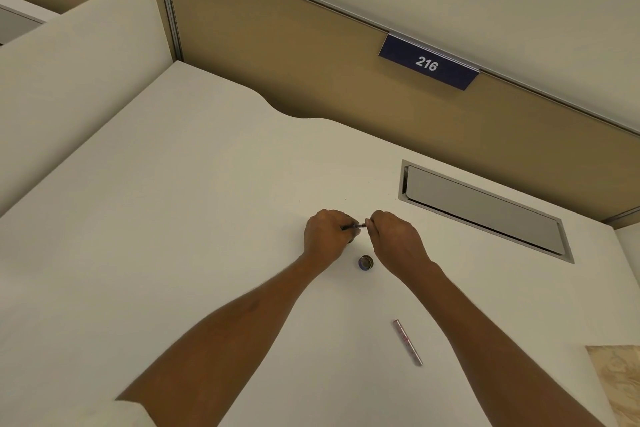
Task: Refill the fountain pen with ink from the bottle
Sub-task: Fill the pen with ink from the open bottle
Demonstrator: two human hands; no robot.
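White desk [173, 218], small round cap [365, 262] lying on it, pink pen barrel [407, 342] nearer, apart

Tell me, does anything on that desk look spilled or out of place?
No spill shows. A round cap lies loose between the wrists, and a pen part lies nearer the person. Both hands hold a thin piece.

We see a white desk [180, 204] filling most of the frame, its far edge wavy. A tan partition panel [277, 55] runs across the top, carrying a dark blue sign [428, 62] reading 216. At center right, a grey hatch [485, 210] sits recessed in the desktop.
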